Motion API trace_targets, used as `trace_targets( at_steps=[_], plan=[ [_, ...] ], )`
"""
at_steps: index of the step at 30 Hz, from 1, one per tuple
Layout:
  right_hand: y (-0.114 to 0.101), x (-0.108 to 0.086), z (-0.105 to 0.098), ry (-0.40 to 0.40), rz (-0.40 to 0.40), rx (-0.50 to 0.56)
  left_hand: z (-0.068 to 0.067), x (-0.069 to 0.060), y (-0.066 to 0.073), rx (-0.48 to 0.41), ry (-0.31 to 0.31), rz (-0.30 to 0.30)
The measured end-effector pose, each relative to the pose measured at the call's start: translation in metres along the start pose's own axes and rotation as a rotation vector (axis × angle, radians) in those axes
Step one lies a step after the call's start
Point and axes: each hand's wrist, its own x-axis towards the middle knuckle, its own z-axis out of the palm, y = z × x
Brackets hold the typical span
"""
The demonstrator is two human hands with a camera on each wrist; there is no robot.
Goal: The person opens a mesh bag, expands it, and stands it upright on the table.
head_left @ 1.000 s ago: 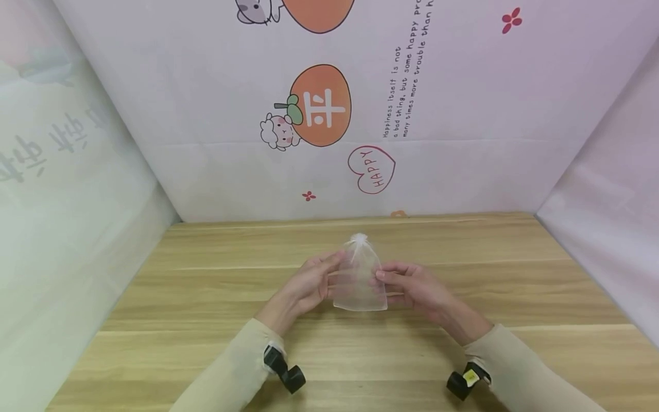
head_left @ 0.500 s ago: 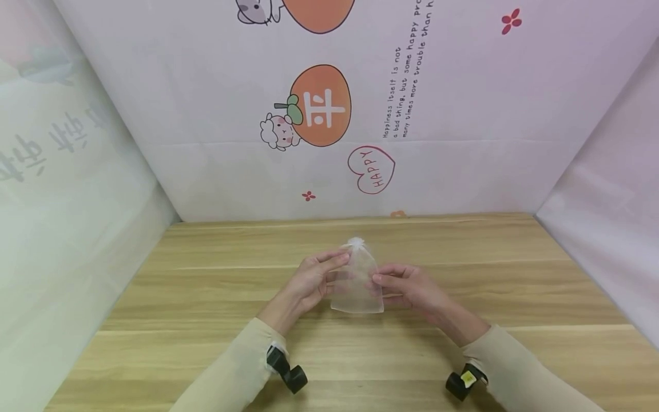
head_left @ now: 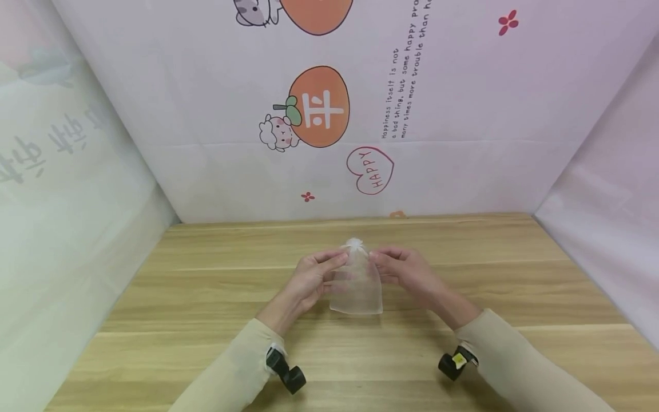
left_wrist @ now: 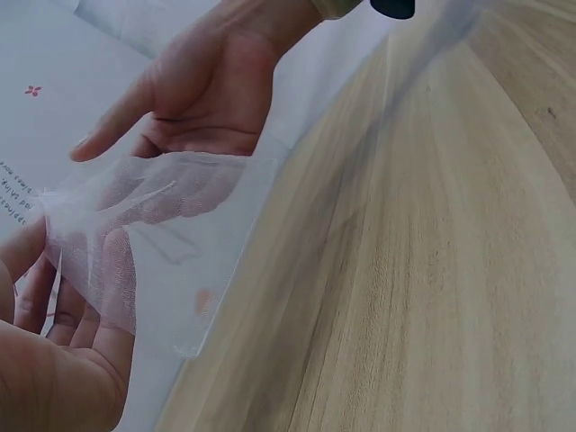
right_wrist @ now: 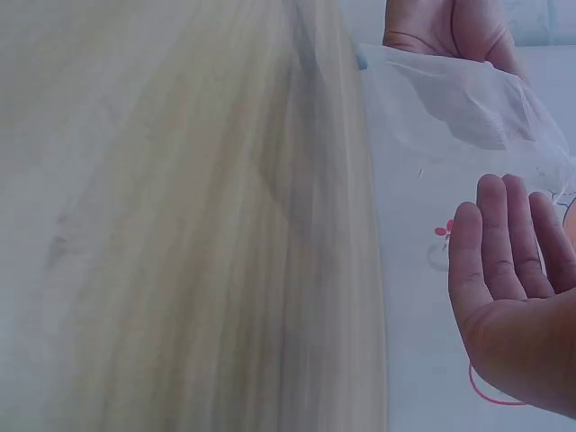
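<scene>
A small, sheer white organza drawstring bag [head_left: 357, 292] hangs above the table, its gathered neck [head_left: 354, 245] upward and its flat bottom edge toward me. My left hand [head_left: 309, 280] pinches it just below the neck, thumb in front and fingers behind, showing through the mesh in the left wrist view. At the bag's right side is my right hand [head_left: 409, 269], its thumb near the neck. The right wrist view shows the right hand's fingers [right_wrist: 499, 238] straight beside the mesh. In the left wrist view its thumb stands apart from the bag [left_wrist: 180, 234]. No contents show through the bag.
A wood-grain table [head_left: 206, 320] lies beneath both hands. Behind it rises a white printed cloth backdrop [head_left: 453, 171], with white cloth on the left [head_left: 92, 200] and right sides. Black wrist cameras [head_left: 293, 379] sit on both sleeves.
My right hand has left the bag's lower right side and moved up toward its neck. The bag has shifted slightly left and toward me, with the left hand still holding it.
</scene>
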Motion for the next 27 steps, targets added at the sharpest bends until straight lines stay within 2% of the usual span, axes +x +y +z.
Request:
trace_targets(
  at_steps=[3, 9, 18, 27],
  plan=[
    [-0.003, 0.004, 0.002, 0.022, -0.017, -0.044, 0.000, -0.001, 0.000, 0.005, -0.006, 0.004],
    [-0.006, 0.009, 0.007, 0.024, -0.048, -0.055, 0.000, -0.002, 0.001, 0.022, -0.008, 0.019],
    [-0.005, 0.010, 0.012, 0.045, -0.073, -0.066, 0.001, 0.002, -0.001, 0.057, 0.022, 0.015],
    [-0.004, 0.012, 0.016, 0.071, -0.079, -0.099, 0.001, 0.005, -0.003, 0.081, 0.047, 0.044]
  ],
)
